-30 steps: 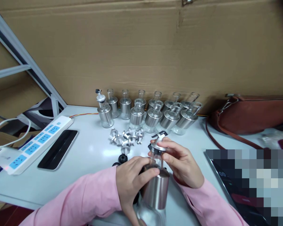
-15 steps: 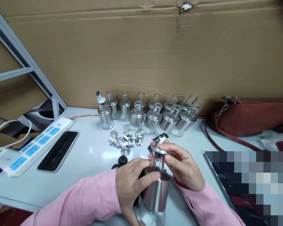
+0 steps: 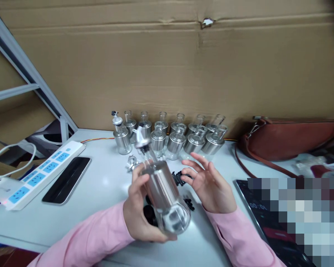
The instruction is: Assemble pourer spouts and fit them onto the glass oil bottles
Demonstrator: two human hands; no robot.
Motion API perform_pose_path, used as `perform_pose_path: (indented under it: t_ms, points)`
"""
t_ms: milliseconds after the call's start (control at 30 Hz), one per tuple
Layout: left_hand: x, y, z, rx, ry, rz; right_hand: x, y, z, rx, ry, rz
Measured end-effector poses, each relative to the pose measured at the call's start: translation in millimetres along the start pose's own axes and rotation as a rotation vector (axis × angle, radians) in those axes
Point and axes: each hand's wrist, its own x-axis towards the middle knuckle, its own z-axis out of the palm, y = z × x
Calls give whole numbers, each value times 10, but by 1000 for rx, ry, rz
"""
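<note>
My left hand [image 3: 140,207] is wrapped round a glass bottle [image 3: 163,189] with a brushed metal sleeve, lifted and tilted with its base toward me. A silver pourer stopper [image 3: 141,137] with a lever sits in the bottle's neck. To the right, my right hand [image 3: 211,185] holds nothing, its fingers apart. Small black parts [image 3: 179,178] lie beside its fingertips. Round black caps [image 3: 149,214] show partly behind my left hand. Loose silver stoppers [image 3: 132,163] are mostly hidden behind the held bottle.
Two rows of metal-sleeved bottles [image 3: 176,142] line the back, the leftmost bottle [image 3: 121,138] fitted with a stopper. On the left lie a power strip [image 3: 41,178] and a phone [image 3: 68,181]. A brown bag [image 3: 292,141] and a dark screen [image 3: 267,215] occupy the right.
My left hand has raised and tilted the bottle, moving it left with its top toward the back row. My right hand has let go of the stopper and opened.
</note>
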Motion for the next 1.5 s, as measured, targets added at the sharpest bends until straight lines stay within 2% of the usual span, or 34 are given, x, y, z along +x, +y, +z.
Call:
perform_pose_path:
  t_ms: [133,200,267,367,433,500,633,767,1067,1333,1500]
  points:
    - [211,-65,-160,-116,28,-155,8,6,-5,25,25,8]
    - [326,-148,-269,-68,79,-163,9,-1,-19,23,34,3]
    - [429,-245,-382,109,114,-147,11,-7,-32,12,44,-7]
    - [550,-373,-532,542,85,-36,18,-7,-42,-3,68,-23]
    - [603,-434,-604,735,28,37,24,-2,-42,-14,83,-29]
    - [635,-484,-646,836,-59,60,28,8,-43,-32,92,-32]
    - [656,-586,-653,908,-224,-25,29,35,-49,-65,93,-42]
    - [677,-695,-618,916,-271,-85,27,45,-53,-87,96,-69]
    - [768,-837,-534,954,-290,-120,15,31,-55,-85,106,-108]
    - [704,-953,-508,913,-291,-180,-1,27,-42,-85,96,-107]
    - [643,-1052,-486,844,-262,-160,-12,15,-28,-104,110,-103]
